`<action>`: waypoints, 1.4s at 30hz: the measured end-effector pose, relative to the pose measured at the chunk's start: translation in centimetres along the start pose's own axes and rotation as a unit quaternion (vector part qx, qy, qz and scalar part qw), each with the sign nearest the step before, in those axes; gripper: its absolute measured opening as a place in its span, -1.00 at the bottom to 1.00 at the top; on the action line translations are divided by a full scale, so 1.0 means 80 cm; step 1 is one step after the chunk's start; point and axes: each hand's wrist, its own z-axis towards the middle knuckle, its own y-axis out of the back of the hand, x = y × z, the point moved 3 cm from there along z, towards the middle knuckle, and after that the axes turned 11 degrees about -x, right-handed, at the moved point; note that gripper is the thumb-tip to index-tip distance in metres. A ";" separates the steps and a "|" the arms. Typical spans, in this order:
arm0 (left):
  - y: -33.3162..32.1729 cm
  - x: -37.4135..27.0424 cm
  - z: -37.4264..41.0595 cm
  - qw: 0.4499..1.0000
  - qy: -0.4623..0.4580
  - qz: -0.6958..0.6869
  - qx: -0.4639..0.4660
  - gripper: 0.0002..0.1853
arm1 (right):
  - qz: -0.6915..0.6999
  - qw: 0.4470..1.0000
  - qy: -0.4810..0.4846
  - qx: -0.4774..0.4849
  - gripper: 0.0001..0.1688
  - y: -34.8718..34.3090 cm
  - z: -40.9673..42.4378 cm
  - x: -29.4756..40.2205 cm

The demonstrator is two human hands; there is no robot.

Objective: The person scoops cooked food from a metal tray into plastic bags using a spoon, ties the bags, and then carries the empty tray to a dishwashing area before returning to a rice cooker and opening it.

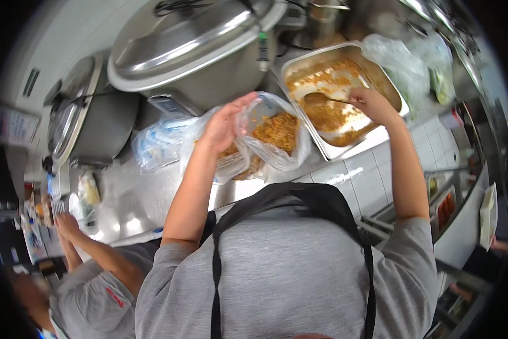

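My right hand [366, 104] grips the handle of a metal serving spoon [317, 98]. The spoon's bowl rests among saucy orange-brown food [326, 116] in a deep stainless steel pan [391, 91]. Much of the pan's bottom shows through the smears of sauce. To the left, my left hand [222, 125] holds the rim of a clear plastic bag [302, 146], with its fingers stretched along the mouth. Shredded orange-brown food [277, 131] lies inside this bag. Another filled plastic bag [237, 167] sits against it, partly hidden by my left forearm.
Two large lidded cookers [203, 72] [105, 123] stand behind the steel counter [127, 190]. A pack of plastic bags [163, 142] lies left of my hand. Bagged green vegetables [440, 80] are beyond the pan. At left, a co-worker's hands [67, 226] are over the counter.
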 end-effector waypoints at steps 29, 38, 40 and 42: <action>-0.018 0.012 -0.025 0.999 0.004 0.000 -0.041 -0.46 | -0.137 0.983 -0.081 -0.088 -0.81 0.037 -0.035 -0.133; -0.014 0.017 -0.027 0.997 -0.015 0.065 -0.044 -0.48 | -0.087 0.995 -0.028 -0.044 -0.87 0.035 -0.060 0.014; -0.022 0.002 -0.043 0.978 -0.012 0.208 -0.034 -0.44 | -0.063 0.989 -0.030 -0.127 -0.87 0.050 -0.066 -0.006; -0.019 0.003 -0.054 0.954 -0.064 0.287 -0.054 -0.42 | -0.043 0.987 -0.093 -0.121 -0.83 0.060 -0.070 -0.015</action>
